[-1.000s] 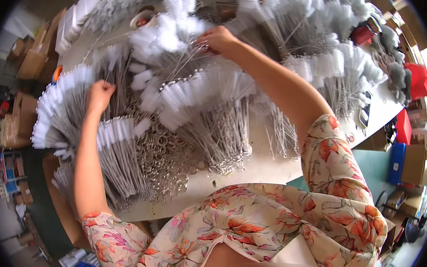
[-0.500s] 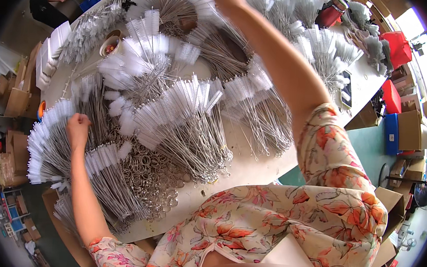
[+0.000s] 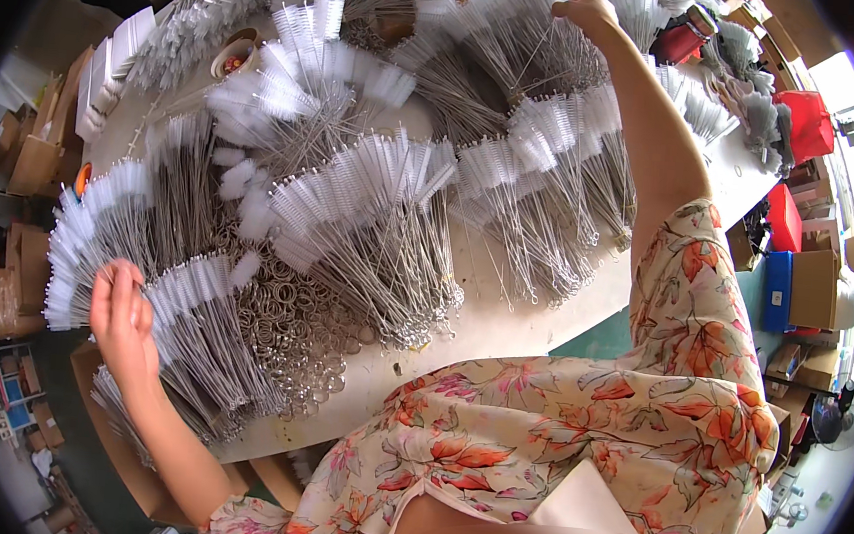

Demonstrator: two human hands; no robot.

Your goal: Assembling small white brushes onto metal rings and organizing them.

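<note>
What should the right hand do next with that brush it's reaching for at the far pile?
Probably draw it back toward the body. The right hand is pinching a wire-handled brush at the far pile, arm fully stretched, while the left hand rests on the near fan of brushes.

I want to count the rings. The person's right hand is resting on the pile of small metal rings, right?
Not quite. In the head view the right hand is reaching far up the table, pulling a thin wire-handled white bristle brush. The pile of small metal rings lies nearer, untouched.
</note>
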